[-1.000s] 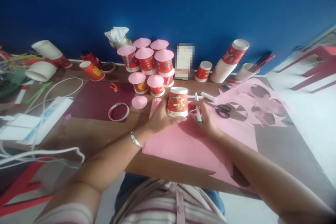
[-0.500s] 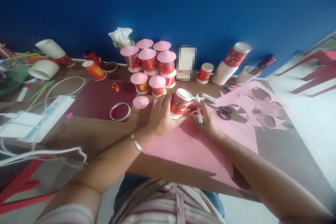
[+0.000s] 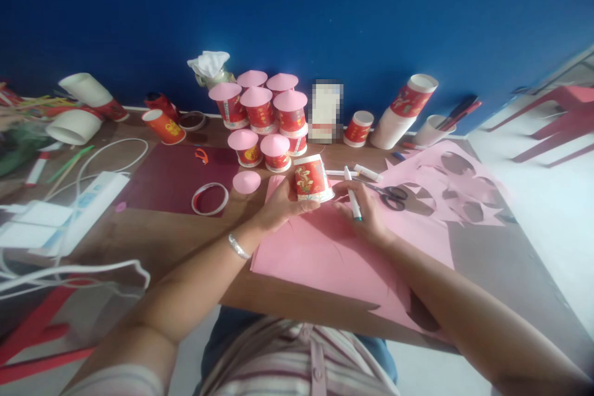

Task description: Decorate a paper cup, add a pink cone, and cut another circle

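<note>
A brown desk [image 3: 260, 292] runs along a blue wall [image 3: 297, 12]. Cone-topped cups [image 3: 257, 116] crowd together beyond my hands, and a careless nudge could topple them. The fingers of my left hand [image 3: 277, 205] curl round the red cup [image 3: 312, 178], parted only as wide as it is, thumb along its lower edge. Slightly tilted over the pink paper [image 3: 325, 247], it could slip if my hold slackens. My right hand [image 3: 369, 210], just beside it, pinches a white marker [image 3: 353, 199]; whether those fingers touch the cup, I can't tell.
</note>
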`<state>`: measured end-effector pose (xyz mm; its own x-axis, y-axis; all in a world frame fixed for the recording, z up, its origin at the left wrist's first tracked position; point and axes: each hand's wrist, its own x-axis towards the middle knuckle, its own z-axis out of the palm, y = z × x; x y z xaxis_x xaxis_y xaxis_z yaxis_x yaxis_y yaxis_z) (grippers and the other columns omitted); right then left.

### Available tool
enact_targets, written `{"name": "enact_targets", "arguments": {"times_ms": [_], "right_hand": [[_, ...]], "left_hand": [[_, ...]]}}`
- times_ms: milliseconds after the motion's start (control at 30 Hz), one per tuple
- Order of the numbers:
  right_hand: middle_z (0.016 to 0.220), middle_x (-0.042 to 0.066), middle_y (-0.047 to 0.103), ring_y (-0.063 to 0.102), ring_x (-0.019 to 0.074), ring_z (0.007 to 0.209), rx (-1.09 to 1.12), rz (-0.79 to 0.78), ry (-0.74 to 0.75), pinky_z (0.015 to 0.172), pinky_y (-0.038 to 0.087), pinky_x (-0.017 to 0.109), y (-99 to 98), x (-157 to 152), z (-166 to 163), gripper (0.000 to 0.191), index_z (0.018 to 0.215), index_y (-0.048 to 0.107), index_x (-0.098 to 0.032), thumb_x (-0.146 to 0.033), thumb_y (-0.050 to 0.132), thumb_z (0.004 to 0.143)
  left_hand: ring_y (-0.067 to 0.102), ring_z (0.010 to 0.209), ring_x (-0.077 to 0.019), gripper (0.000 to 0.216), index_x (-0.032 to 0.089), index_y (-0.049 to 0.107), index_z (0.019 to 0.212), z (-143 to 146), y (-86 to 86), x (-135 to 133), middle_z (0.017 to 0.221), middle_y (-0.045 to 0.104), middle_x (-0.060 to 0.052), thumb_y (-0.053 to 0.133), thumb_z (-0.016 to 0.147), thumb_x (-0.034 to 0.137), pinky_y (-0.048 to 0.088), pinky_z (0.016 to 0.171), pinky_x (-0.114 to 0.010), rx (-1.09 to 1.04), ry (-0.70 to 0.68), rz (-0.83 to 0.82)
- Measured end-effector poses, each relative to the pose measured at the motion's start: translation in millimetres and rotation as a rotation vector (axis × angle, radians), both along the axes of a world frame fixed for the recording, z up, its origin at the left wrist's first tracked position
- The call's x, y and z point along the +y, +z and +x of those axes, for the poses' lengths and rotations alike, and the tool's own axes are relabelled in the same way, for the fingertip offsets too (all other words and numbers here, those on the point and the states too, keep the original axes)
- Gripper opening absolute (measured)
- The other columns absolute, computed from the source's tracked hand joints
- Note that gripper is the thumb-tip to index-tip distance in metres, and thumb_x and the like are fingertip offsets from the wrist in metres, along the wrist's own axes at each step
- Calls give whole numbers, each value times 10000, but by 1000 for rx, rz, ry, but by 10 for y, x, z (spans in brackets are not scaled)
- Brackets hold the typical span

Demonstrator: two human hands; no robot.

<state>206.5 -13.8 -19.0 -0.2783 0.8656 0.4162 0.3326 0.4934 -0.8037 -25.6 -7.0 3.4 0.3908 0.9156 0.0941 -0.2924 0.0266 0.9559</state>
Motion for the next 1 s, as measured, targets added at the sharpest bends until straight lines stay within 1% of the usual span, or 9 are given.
{"name": "enact_targets", "arguments": {"times_ms": [67,167,300,367,467,567,700,833,1000], "right_hand": [[1021,68,761,745,231,861,-10,28,-10,751,643,393,13,-7,-5,279,1129,616,-255,-463,694,961],[941,46,760,732,207,803,-37,92,-39,726,625,363,36,-15,-21,193,1094,629,-250,-378,689,963],[806,11,711,672,164,694,-63,239,-69,649,566,300,39,-6,-39,19,951,635,-236,-248,649,958],[769,-1,684,644,149,667,-61,310,-62,622,534,277,31,-1,-42,74,904,627,-235,-176,618,948],[777,-7,671,621,140,656,-73,353,-38,615,516,269,22,-3,-37,129,903,626,-235,-112,601,930],[772,-7,647,607,141,655,-97,368,-57,610,508,270,15,-12,-30,143,904,627,-235,-98,600,935],[786,-3,649,599,134,647,-118,395,-48,598,497,261,10,-19,-23,128,930,643,-232,-110,611,955],[779,1,649,603,133,646,-131,395,-20,592,492,256,16,-29,-26,127,943,665,-226,-116,606,962],[775,-1,625,590,134,646,-143,406,-17,586,481,257,-3,-29,-31,104,950,664,-231,-140,624,977]], "left_hand": [[716,1082,-275,594,210,655,1297,9,6,2,1257,740,-123,913,768,289,605,843,-354,-8,-12,29],[707,1134,-289,540,190,673,1253,20,29,8,1248,745,-128,907,780,307,583,951,-393,6,-3,75],[686,1161,-300,592,177,643,1269,26,52,-3,1254,734,-133,909,777,370,550,988,-402,48,4,42],[672,1171,-300,588,175,640,1269,23,52,-11,1248,726,-127,897,788,396,541,991,-404,73,3,25],[664,1169,-300,531,170,661,1233,18,48,-20,1229,720,-125,881,805,395,542,992,-412,101,21,63],[664,1175,-298,497,187,658,1226,19,38,-32,1237,715,-118,865,821,385,553,991,-423,110,21,78],[678,1173,-287,511,230,631,1250,38,35,-59,1240,720,-84,867,815,359,564,1008,-442,111,-10,34],[694,1083,-273,447,208,644,1182,77,66,-83,1142,730,-80,868,817,339,567,968,-446,116,-29,57],[680,1018,-250,480,192,634,1207,116,102,-97,1090,711,-81,868,815,344,554,932,-432,144,14,79]]}}
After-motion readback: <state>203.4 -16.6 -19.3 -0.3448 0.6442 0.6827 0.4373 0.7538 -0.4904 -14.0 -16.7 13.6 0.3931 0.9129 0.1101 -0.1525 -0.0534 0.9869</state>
